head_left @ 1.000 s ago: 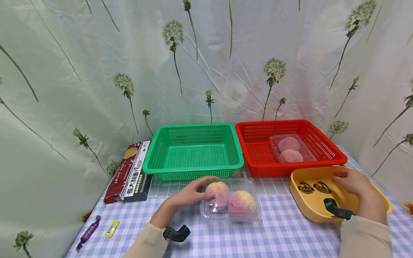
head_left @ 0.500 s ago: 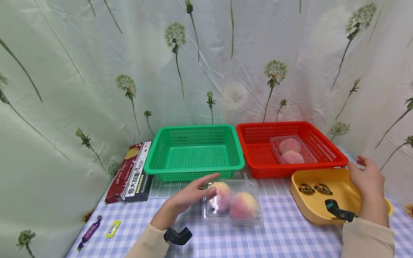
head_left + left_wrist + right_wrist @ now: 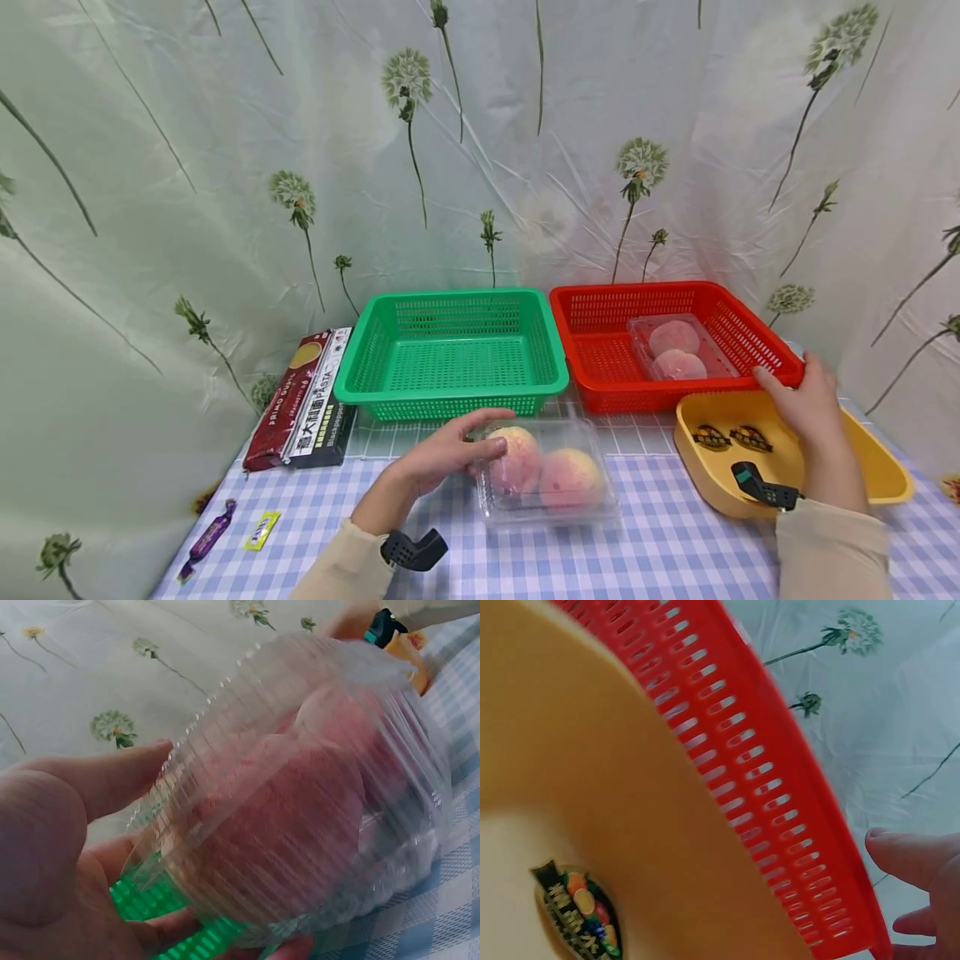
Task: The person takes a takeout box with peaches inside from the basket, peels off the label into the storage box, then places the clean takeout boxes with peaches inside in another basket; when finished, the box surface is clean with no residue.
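My left hand (image 3: pixel 453 450) holds a clear plastic clamshell box (image 3: pixel 553 517) by its left side, thumb on one side and fingers behind and under it. Two peaches (image 3: pixel 572 479), pink with pale yellow tops, sit inside. In the left wrist view the ribbed wall of the box (image 3: pixel 262 810) fills the middle, the peaches blurred behind it. At the front right corner of the red basket (image 3: pixel 585 400), my right hand (image 3: pixel 810 400) reaches with thumb and fingers spread apart. In the right wrist view its thumb (image 3: pixel 907 851) is just outside the basket's rim.
The red basket contains another clear box (image 3: pixel 720 358) of two pink peaches. In front of it stands a yellow bin (image 3: pixel 697 475) with two fruit stickers (image 3: pixel 750 437). A green basket (image 3: pixel 450 400), pasta packs (image 3: pixel 300 400), a purple candy (image 3: pixel 207 537) and a yellow packet (image 3: pixel 262 531) are to the left.
My right hand has come up out of the yellow bin and moved left to the red basket's corner. The box in my left hand has tilted and shifted slightly towards me.
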The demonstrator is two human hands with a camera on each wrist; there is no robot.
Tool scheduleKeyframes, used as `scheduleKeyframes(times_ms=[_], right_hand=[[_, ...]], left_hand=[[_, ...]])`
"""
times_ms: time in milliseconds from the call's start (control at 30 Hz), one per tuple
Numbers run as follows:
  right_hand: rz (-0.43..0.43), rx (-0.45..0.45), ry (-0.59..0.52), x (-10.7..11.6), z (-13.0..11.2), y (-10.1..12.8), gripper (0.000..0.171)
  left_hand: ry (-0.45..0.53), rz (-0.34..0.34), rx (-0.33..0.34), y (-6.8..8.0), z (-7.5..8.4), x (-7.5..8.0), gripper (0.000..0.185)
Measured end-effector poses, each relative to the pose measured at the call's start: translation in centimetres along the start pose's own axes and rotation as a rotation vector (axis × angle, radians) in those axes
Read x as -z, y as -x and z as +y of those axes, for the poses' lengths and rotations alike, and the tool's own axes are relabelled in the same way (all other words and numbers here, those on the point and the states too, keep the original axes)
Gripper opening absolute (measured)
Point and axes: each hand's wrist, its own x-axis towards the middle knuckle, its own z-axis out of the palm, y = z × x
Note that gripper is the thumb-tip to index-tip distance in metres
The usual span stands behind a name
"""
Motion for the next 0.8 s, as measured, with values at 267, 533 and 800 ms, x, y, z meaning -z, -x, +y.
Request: scheduleKeyframes(times_ms=[267,533,800], right_hand=[[0.014,0.006,0.003,-0.8,0.2,-0.1,0.089],[0.016,-0.001,-0.046,-1.1,0.6,-0.4,0.09],[0.015,-0.028,-0.057,-0.9,0.6,-0.1,0.092]], left_hand=[[0.09,-0.023,0.027,0.0,-0.3,-0.1,0.041],[0.096,-0.052,0.045,0.0,-0.2,-1.1,0.042],[0.13,-0.076,0.051,-0.3,0.1,-1.8,0.043]])
